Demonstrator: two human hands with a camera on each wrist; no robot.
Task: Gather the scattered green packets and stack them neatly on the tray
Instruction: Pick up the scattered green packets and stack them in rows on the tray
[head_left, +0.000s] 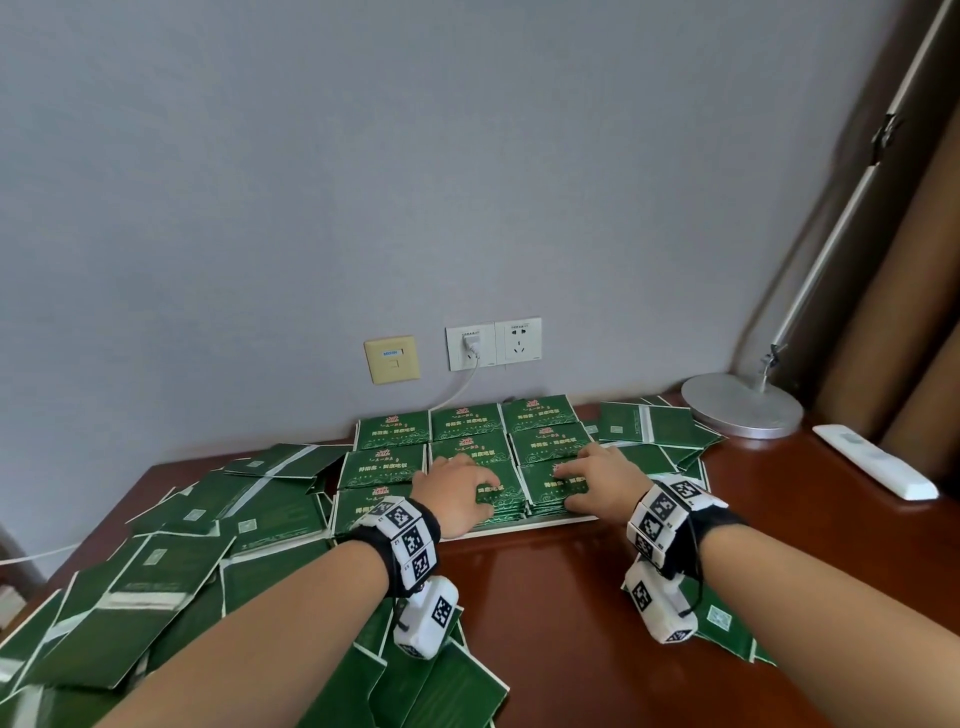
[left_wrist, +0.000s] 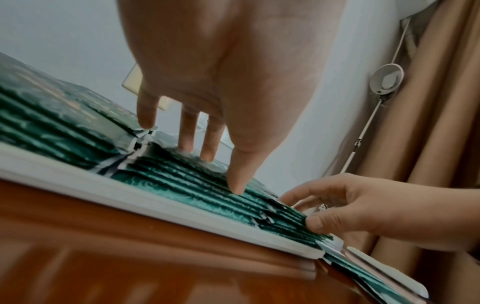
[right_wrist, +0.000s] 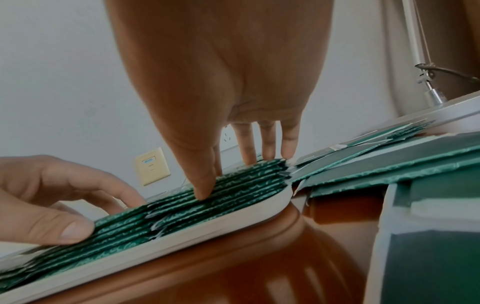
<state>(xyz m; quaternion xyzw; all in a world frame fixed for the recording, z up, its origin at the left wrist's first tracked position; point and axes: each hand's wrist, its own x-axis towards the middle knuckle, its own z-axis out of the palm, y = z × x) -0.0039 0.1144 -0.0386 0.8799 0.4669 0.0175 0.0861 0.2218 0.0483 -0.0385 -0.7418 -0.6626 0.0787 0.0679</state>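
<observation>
A white tray (head_left: 545, 521) against the wall holds three rows of stacked green packets (head_left: 395, 434). My left hand (head_left: 467, 486) lies on the front middle stack (left_wrist: 182, 176): straight fingers (left_wrist: 187, 142) touch its top, and the thumb presses its near edge. My right hand (head_left: 587, 475) lies the same way on the front right stack (right_wrist: 246, 185), with its thumb against the packet edges. Neither hand lifts anything. Loose green packets (head_left: 156, 571) lie in a heap on the left, and more (head_left: 654, 426) lie to the tray's right.
The brown wooden table (head_left: 571, 597) shows bare wood in front of the tray. A few packets (head_left: 727, 623) lie under my right forearm. A round lamp base (head_left: 743, 405) and a white remote (head_left: 878, 460) sit at the right. A plugged wall socket (head_left: 470, 345) is behind the tray.
</observation>
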